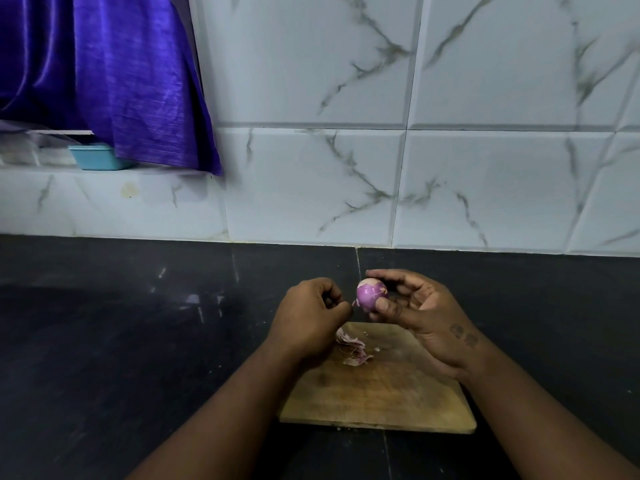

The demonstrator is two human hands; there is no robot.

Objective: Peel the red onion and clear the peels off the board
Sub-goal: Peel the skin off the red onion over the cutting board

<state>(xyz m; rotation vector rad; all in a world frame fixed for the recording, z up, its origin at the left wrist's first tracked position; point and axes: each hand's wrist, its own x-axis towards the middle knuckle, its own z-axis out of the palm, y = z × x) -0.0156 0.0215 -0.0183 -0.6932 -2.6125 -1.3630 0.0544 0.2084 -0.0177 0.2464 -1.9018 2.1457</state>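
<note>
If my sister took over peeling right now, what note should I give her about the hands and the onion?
Right hand: holds the red onion in its fingertips, above the far edge of the wooden board.
Left hand: pinches a strip of skin hanging off the onion's left side.
Done: the onion looks mostly peeled; a heap of peels lies on the board.
Left: pull off that last strip, then clear the peels off the board.

Far corners of board (377, 393) behind left hand (308, 317) and right hand (426, 306); blue tub (95, 158) partly under curtain (121, 81)
</note>
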